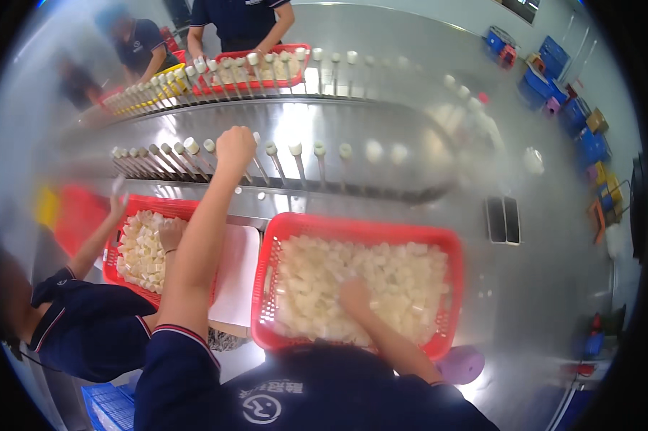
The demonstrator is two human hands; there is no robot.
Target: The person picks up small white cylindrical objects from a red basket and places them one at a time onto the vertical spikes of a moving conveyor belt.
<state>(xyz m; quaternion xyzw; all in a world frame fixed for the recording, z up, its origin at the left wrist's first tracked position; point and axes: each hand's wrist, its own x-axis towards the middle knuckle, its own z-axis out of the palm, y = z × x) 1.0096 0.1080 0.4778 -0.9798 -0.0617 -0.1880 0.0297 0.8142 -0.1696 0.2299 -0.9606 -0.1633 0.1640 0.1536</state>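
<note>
My left hand [236, 147] is stretched far forward, its fingers curled together over the top of one of the upright metal rods. Whatever it grips there is hidden by the hand. These rods stand in a curved row, and several carry a short white cylindrical piece [295, 148] on top. Down in front of me, my right hand [354, 296] reaches into a red plastic basket [360, 224]. Its fingers are blurred and partly sunk among many small whitish chunks [403, 287].
Left of me a co-worker's hand [171, 233] dips into another red basket [159, 205] of pale pieces. More people work behind a far rod row with a red basket [302, 54]. A white board [238, 269] lies between the near baskets. Two dark rectangular objects [503, 220] rest at right.
</note>
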